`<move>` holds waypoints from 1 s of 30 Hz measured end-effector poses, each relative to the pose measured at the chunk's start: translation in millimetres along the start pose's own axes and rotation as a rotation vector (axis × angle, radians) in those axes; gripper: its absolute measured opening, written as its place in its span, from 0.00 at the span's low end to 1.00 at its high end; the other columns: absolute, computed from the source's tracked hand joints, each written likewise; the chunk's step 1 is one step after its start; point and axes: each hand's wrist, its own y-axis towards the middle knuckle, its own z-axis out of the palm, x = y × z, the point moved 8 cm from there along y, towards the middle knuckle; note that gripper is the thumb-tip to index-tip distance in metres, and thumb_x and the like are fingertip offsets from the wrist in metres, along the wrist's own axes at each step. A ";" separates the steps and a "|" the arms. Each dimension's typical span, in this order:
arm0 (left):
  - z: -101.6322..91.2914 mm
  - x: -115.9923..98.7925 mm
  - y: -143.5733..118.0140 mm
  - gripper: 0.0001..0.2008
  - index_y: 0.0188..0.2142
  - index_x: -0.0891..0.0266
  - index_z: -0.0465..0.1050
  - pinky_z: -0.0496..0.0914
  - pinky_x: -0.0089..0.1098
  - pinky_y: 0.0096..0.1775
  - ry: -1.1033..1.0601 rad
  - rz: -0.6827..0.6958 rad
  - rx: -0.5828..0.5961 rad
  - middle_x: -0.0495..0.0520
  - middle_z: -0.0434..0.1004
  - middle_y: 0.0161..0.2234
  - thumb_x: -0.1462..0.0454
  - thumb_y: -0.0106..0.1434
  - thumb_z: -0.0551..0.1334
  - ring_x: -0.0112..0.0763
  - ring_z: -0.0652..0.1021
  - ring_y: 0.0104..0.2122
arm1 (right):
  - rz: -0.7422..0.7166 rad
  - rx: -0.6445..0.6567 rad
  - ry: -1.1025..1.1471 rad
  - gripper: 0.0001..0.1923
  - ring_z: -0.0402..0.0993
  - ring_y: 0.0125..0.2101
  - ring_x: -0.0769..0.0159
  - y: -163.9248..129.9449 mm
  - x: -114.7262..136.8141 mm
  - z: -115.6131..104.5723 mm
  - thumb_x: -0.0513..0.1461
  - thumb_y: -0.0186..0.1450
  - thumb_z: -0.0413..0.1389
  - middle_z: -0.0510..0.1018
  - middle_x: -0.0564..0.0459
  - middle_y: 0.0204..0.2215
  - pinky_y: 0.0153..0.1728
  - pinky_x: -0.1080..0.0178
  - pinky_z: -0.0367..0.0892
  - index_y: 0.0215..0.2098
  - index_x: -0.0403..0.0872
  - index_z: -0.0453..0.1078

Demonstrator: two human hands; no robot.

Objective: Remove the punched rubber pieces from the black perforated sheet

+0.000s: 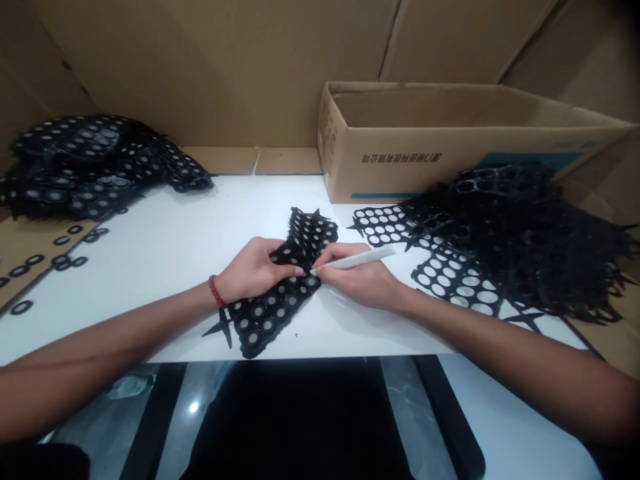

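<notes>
A black rubber sheet (273,312) moulded with rows of small rings lies on the white table in front of me, bent up across its middle. My left hand (260,270) grips the sheet at that bend, thumb on top. In my right hand (357,277) is a slim whitish pen-like tool (357,259), held like a pencil. Its tip meets the sheet close to my left thumb. The fingertips of both hands nearly touch. Part of the sheet is hidden under my left hand.
At the left is a heap of ring sheets (90,163), with several loose black rings (61,261) before it. Sheets with open holes (530,247) pile up at the right. Behind them stands an open cardboard box (390,160). Cardboard walls (225,67) enclose the white table (165,247).
</notes>
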 end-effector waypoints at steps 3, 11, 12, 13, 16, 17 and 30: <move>-5.7 5.8 2.5 0.10 0.28 0.64 0.76 0.70 0.28 0.28 0.052 -0.097 0.075 0.48 0.80 0.27 0.58 0.50 0.67 0.32 0.77 0.27 | 0.085 -0.071 0.207 0.06 0.70 0.27 0.72 0.4 -8.1 -14.2 0.36 0.59 0.54 0.74 0.53 0.26 0.26 0.73 0.63 0.31 0.40 0.71; -28.4 15.5 5.8 0.11 0.28 0.59 0.78 0.70 0.28 0.27 0.193 -0.176 0.472 0.51 0.81 0.28 0.57 0.44 0.70 0.34 0.78 0.25 | 0.042 -0.127 0.179 0.06 0.70 0.30 0.72 -0.8 0.1 -18.7 0.37 0.59 0.55 0.75 0.52 0.28 0.31 0.72 0.63 0.29 0.40 0.71; -28.4 17.5 6.7 0.13 0.29 0.58 0.78 0.70 0.28 0.28 0.175 -0.197 0.509 0.51 0.81 0.30 0.56 0.44 0.70 0.35 0.78 0.27 | 0.035 -0.119 0.169 0.06 0.70 0.30 0.72 -1.1 1.7 -16.7 0.36 0.59 0.55 0.75 0.52 0.28 0.31 0.72 0.62 0.29 0.40 0.71; -28.0 19.2 8.7 0.13 0.31 0.58 0.79 0.70 0.28 0.30 0.145 -0.219 0.522 0.52 0.81 0.31 0.55 0.46 0.69 0.35 0.78 0.28 | 0.032 -0.115 0.164 0.06 0.69 0.29 0.73 -1.4 2.6 -15.2 0.36 0.58 0.55 0.75 0.52 0.27 0.30 0.72 0.62 0.29 0.40 0.72; -29.0 23.0 20.7 0.15 0.28 0.61 0.79 0.69 0.29 0.29 0.123 -0.293 0.405 0.54 0.80 0.28 0.51 0.49 0.66 0.34 0.77 0.26 | 0.034 -0.106 0.156 0.06 0.69 0.28 0.73 -1.8 2.9 -12.1 0.36 0.58 0.55 0.74 0.53 0.27 0.28 0.73 0.61 0.29 0.40 0.72; -31.2 23.2 25.5 0.15 0.25 0.61 0.78 0.67 0.29 0.27 0.176 -0.308 0.327 0.54 0.80 0.26 0.51 0.47 0.67 0.34 0.76 0.24 | 0.031 -0.103 0.155 0.06 0.68 0.28 0.74 -1.8 2.9 -11.6 0.36 0.59 0.55 0.74 0.53 0.27 0.28 0.73 0.61 0.30 0.40 0.72; -16.6 -5.0 20.0 0.13 0.30 0.62 0.73 0.68 0.29 0.29 0.135 -0.078 0.116 0.46 0.77 0.27 0.60 0.45 0.69 0.33 0.75 0.27 | -0.043 -0.084 0.122 0.06 0.71 0.30 0.73 -1.1 10.3 -8.4 0.36 0.60 0.56 0.75 0.53 0.29 0.30 0.73 0.64 0.33 0.41 0.74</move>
